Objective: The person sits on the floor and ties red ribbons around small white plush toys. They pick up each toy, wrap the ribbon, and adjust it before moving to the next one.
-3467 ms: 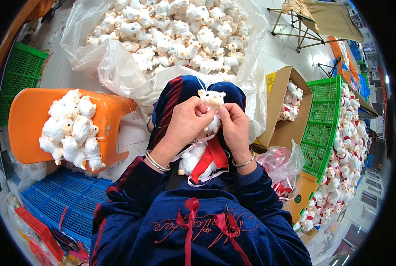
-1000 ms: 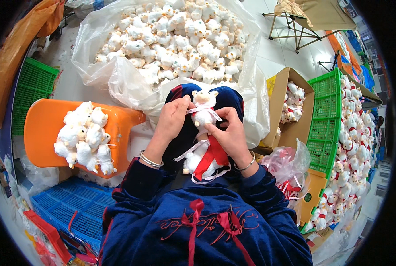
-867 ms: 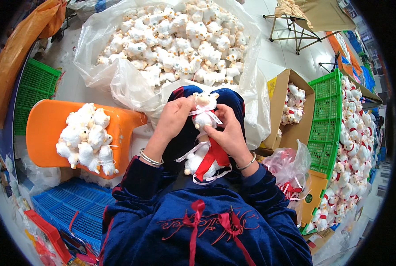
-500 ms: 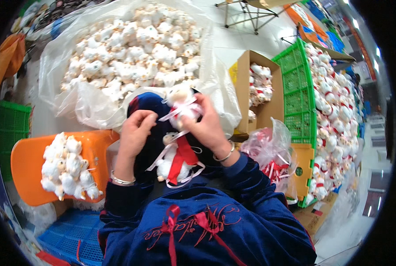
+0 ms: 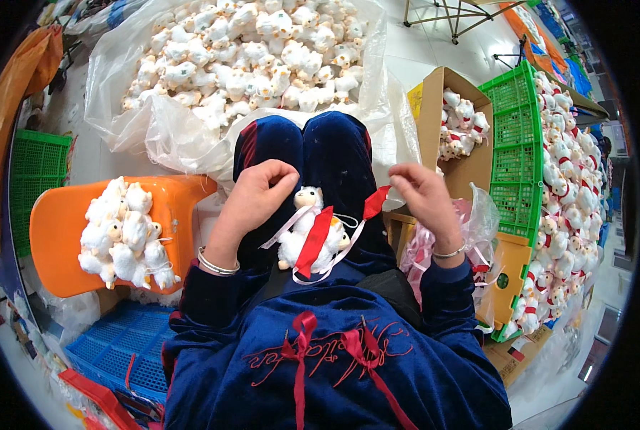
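Observation:
Two white plush animals, like small sheep, lie together in my lap; one has a pale upright head, the other an orange-marked head. A red ribbon lies across the white body, with thin pale pink ribbon looped round it. My left hand is raised above my left thigh, thumb and fingers pinched; whatever is between them is too small to make out. Over my right thigh, my right hand is closed, its thumb and finger meeting the tip of another red ribbon piece.
Ahead, a clear plastic sheet bears a heap of white plush toys. More sit on an orange stool at left. A cardboard box, green crate and ribbon-filled plastic bag stand at right; a blue crate is lower left.
The plush toy that was in my right hand is out of it. My hands have moved apart, the right one to the right. The view has shifted, showing more of my knees.

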A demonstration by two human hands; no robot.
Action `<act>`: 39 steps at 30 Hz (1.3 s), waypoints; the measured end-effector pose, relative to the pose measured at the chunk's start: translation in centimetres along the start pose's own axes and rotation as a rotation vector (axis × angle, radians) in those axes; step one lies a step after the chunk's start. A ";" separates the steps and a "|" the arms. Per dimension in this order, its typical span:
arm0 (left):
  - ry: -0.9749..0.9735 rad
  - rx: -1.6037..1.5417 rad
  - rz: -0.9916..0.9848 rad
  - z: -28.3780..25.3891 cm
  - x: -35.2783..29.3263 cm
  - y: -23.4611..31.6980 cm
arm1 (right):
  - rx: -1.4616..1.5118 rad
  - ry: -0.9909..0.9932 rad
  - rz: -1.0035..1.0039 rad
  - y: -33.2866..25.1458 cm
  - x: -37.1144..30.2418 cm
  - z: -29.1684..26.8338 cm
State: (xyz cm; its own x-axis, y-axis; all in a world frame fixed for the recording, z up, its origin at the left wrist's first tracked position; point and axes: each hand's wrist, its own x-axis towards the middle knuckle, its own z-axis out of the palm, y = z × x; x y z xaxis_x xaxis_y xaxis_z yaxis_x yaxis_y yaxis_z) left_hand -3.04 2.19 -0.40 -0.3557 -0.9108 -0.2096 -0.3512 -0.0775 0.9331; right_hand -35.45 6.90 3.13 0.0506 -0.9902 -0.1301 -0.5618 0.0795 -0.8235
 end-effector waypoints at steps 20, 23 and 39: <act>-0.137 -0.025 0.038 0.6 -1.6 3.2 | 0.572 -0.071 0.246 -3.1 -0.2 2.1; -0.122 -0.183 0.152 1.6 -1.3 5.5 | 0.675 -0.097 0.171 -5.2 1.6 3.9; 0.153 -0.339 -0.016 -3.3 -2.6 2.0 | 0.039 -0.204 -0.168 -5.5 1.9 5.4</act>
State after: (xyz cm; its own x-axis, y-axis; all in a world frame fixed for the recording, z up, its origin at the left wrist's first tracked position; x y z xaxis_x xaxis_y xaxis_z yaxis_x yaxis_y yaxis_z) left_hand 0.04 3.01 2.98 -0.2104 -0.9564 -0.2025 -0.0398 -0.1986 0.9793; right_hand -27.86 5.24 4.42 0.3081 -0.9466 -0.0948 -0.4993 -0.0761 -0.8631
